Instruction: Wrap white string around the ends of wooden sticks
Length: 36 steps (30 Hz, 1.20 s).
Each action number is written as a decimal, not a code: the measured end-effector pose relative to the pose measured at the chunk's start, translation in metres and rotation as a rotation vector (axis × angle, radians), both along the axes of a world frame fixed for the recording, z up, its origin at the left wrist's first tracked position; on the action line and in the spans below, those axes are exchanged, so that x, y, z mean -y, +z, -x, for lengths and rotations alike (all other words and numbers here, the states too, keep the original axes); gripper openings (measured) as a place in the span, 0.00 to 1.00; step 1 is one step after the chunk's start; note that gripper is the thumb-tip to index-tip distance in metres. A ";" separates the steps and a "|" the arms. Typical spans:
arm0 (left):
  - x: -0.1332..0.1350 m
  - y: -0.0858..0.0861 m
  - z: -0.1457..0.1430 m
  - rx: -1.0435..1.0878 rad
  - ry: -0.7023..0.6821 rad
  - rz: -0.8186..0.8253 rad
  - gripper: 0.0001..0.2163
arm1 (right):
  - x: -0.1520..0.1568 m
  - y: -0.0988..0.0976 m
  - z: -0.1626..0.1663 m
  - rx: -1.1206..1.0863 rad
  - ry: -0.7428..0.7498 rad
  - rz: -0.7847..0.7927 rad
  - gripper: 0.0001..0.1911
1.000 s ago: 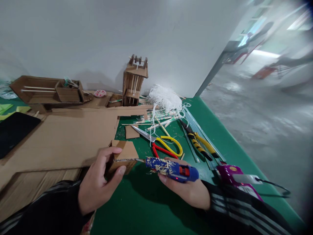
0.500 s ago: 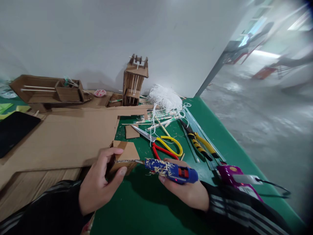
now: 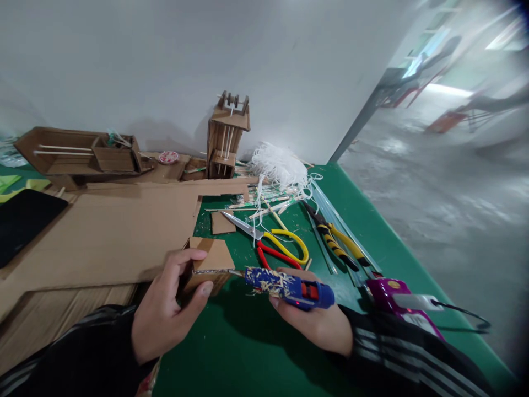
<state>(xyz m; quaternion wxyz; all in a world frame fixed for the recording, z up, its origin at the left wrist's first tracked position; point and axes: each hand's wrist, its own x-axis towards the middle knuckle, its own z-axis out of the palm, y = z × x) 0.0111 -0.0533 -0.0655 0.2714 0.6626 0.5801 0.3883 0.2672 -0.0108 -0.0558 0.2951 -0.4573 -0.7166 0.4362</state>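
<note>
While the small cardboard box [image 3: 215,255] is over the tabletop [image 3: 231,353], just right of the big cardboard sheet [image 3: 136,220], left hand [image 3: 167,309] pinches it, thumb on near face, index finger on top. Can't tell if its base touches down. Right hand [image 3: 318,328] is wrapped round the blue glue gun [image 3: 289,289], nozzle at the box's right near top edge, chips stuck on the barrel. Scissors [image 3: 258,236] lie just beyond, pliers [image 3: 326,230] right of them, white string [image 3: 281,165] heaped behind. Purple power strip [image 3: 386,292] near right sleeve.
</note>
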 end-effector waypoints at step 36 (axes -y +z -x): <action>0.001 -0.003 0.002 0.026 0.008 0.004 0.18 | -0.001 -0.004 -0.003 0.027 -0.021 -0.001 0.04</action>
